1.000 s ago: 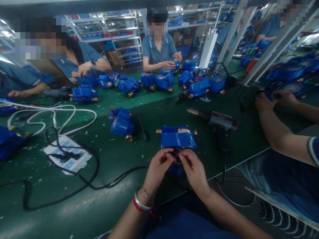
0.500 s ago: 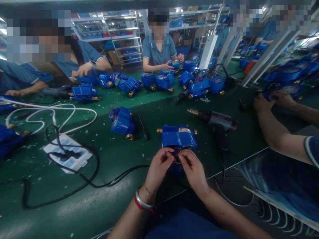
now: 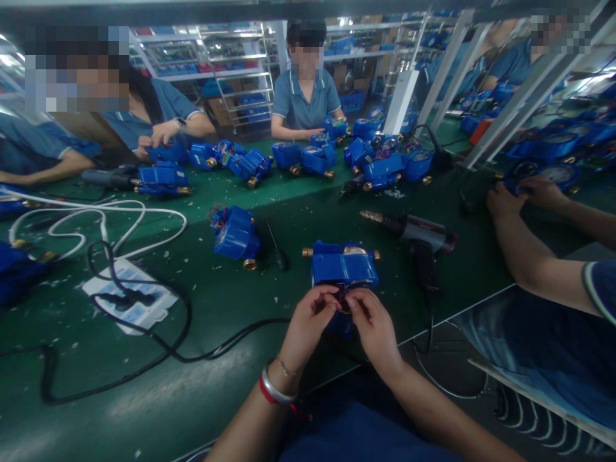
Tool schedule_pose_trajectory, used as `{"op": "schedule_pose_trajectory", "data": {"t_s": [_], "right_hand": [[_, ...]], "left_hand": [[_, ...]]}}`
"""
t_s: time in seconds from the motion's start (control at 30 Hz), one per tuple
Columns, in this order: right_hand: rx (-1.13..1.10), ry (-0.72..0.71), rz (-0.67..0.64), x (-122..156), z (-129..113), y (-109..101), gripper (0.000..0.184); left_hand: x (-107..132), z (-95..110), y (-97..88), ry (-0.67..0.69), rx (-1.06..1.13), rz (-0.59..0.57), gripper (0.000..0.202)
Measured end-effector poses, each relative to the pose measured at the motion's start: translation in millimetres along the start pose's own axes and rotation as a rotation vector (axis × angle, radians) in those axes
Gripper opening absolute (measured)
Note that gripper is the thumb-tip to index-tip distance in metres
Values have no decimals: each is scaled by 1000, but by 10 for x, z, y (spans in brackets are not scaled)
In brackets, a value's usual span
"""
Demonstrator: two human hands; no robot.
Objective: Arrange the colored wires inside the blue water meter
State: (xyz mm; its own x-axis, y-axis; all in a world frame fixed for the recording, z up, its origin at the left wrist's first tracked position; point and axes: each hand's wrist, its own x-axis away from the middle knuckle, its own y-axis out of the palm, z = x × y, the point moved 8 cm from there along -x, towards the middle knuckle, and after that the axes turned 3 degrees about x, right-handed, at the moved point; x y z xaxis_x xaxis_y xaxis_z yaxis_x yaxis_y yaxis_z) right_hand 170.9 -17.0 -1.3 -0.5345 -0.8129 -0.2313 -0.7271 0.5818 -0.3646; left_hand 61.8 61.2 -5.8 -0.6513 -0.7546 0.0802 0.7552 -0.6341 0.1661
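Note:
A blue water meter (image 3: 343,264) with brass end fittings lies on the green table (image 3: 202,301) right in front of me. My left hand (image 3: 308,324) and my right hand (image 3: 371,327) meet at its near side, fingertips pinched together on thin red and dark wires (image 3: 341,297) that come out of the meter. A lower blue part of the meter sits partly hidden behind my fingers. My left wrist wears red and silver bangles.
A black heat gun (image 3: 419,239) lies right of the meter, a second blue meter (image 3: 235,235) and a screwdriver (image 3: 276,249) to the left. A power strip (image 3: 129,296) with black and white cables sits far left. Other workers handle several blue meters around the table.
My hands stay at the meter's near side with only small finger shifts. The person opposite has lowered their hands to the meters on the table.

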Motion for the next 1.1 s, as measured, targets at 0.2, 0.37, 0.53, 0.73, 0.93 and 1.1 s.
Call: {"op": "schedule_pose_trajectory", "data": {"t_s": [0.2,0.37,0.53,0.73,0.93,1.1], "right_hand": [[0,13,-1,-6,-6,-4,13],[-3,17,-17,-6,-17,-1,12],[3,-5,-1,-11,-26,-8,13],[-6,-5,-13,-9,-58,-4,14],[-6,-24,-12,-10,-79,3,15],[21,-51,-4,-31,-106,-33,14]], "left_hand": [[5,-3,0,0,14,-15,25],[5,-4,-8,0,17,-18,24],[6,-13,-11,-12,24,-23,23],[7,10,-7,-31,37,-14,22],[3,8,-23,-11,5,-4,21],[6,-6,-20,11,-67,15,25]]}}
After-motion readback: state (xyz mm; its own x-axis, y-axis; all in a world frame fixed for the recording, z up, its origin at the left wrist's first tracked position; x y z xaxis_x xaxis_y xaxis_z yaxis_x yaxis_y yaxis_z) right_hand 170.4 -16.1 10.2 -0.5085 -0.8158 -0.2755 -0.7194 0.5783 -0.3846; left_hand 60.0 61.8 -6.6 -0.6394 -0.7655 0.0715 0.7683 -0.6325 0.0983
